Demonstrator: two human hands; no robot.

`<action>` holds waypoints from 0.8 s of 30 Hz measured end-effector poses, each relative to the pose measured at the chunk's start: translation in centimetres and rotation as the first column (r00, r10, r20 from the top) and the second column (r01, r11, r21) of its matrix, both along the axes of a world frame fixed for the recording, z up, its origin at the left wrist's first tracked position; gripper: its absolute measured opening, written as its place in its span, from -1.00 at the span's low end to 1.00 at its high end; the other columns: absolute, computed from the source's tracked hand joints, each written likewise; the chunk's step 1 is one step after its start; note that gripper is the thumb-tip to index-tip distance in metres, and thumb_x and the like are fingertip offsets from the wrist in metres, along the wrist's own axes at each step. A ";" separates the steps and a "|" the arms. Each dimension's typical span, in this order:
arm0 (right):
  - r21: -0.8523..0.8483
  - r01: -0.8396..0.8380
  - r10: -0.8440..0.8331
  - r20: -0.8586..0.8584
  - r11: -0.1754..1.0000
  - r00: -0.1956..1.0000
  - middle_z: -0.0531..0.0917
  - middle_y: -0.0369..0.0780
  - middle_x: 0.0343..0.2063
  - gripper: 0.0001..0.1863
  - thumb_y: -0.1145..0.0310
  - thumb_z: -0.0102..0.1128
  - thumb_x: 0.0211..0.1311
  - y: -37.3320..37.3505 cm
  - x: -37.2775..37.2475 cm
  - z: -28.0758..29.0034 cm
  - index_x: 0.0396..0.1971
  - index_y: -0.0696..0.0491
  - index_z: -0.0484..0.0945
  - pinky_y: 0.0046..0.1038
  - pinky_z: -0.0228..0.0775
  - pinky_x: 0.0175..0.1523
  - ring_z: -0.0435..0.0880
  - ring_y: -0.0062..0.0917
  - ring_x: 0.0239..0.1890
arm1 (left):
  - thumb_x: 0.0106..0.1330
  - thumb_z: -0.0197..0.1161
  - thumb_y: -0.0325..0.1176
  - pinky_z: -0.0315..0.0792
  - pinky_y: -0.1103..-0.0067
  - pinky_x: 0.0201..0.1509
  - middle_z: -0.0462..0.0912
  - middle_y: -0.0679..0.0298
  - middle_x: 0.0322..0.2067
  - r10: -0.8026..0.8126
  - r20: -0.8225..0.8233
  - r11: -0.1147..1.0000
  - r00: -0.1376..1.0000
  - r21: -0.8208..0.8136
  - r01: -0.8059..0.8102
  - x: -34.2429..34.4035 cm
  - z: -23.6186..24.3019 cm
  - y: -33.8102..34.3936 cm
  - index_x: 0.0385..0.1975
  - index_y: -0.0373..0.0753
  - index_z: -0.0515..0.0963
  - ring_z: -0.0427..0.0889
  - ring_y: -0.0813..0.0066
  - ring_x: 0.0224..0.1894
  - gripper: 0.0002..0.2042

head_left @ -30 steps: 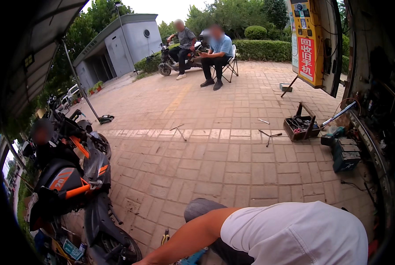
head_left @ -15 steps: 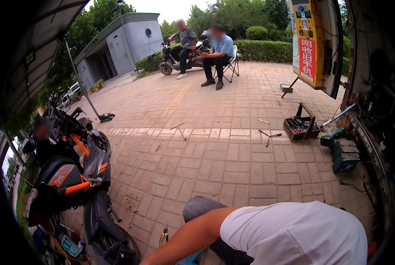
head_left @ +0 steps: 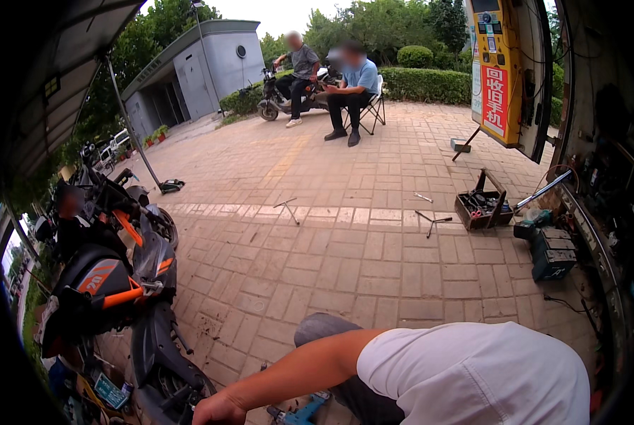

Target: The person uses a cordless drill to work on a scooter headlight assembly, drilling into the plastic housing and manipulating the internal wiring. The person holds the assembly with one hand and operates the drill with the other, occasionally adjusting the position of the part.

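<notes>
My right hand [head_left: 221, 409] reaches in from the right on a bare forearm, at the lower edge beside the rear wheel of a black and orange electric motorbike [head_left: 111, 287]. Its fingers are cut off by the frame, so what they touch cannot be made out. Just right of the hand, a teal cordless drill [head_left: 304, 411] lies on the paving, partly behind my forearm. Only a small dark tip of the pliers [head_left: 264, 367] shows above the forearm. No part of my left hand is visible.
On the bricks lie a T-handle wrench [head_left: 286, 205], a three-way wrench [head_left: 431, 223] and a spanner [head_left: 423, 197]. To the right stand an open toolbox [head_left: 483, 212] and a dark green battery [head_left: 552, 258]. Two people sit farther back, one on a folding chair [head_left: 373, 106].
My right hand has risen into view at the lower edge near the wheel. My forearm has shifted, covering most of the yellow-handled pliers and exposing more of the drill.
</notes>
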State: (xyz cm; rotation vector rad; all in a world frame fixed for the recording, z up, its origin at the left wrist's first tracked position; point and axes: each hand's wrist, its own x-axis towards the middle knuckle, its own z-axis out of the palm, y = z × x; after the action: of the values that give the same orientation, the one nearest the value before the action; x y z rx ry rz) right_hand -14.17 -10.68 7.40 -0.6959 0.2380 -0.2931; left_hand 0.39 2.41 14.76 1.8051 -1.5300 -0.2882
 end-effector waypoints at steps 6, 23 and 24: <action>0.131 -0.066 0.064 0.020 0.989 0.998 0.48 -0.33 -0.83 -0.71 0.29 -0.05 0.15 0.7 3.1 -2.9 -0.75 -0.04 0.47 -0.55 0.22 -0.71 0.32 -0.61 -0.87 | 0.23 -0.05 -0.08 0.45 0.39 -0.21 0.57 -0.11 -0.42 0.005 0.213 0.999 0.977 -0.043 0.004 -0.4 1.6 1.1 -0.40 -0.37 0.55 0.56 0.22 -0.31 -0.58; -0.063 -0.006 0.007 0.009 0.998 1.000 0.64 -0.14 -0.45 -0.73 0.28 0.04 0.10 1.4 2.3 -1.6 -0.43 0.19 0.58 -0.41 0.45 -0.31 0.60 -0.44 -0.45 | 0.26 -0.04 -0.03 0.35 0.41 -0.07 0.50 -0.12 -0.22 -0.006 -0.212 1.000 0.977 -0.020 0.002 1.7 -2.0 -1.1 -0.18 -0.46 0.44 0.49 0.22 -0.18 -0.51; -0.233 0.108 -0.135 -0.105 0.967 0.985 0.64 -0.15 -0.47 -0.71 0.24 0.05 0.10 1.8 2.1 -0.7 -0.45 0.18 0.59 -0.41 0.43 -0.33 0.60 -0.46 -0.46 | 0.27 -0.04 -0.03 0.35 0.41 -0.06 0.50 -0.12 -0.21 -0.006 -0.212 1.000 0.977 -0.019 0.001 1.9 -2.2 -1.2 -0.17 -0.46 0.43 0.49 0.22 -0.17 -0.50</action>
State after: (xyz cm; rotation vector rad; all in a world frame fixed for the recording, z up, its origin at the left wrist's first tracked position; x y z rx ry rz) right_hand -12.09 -8.88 6.71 -0.9281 0.3667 -0.4005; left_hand 2.24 1.25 12.55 1.6976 -1.3815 -0.4517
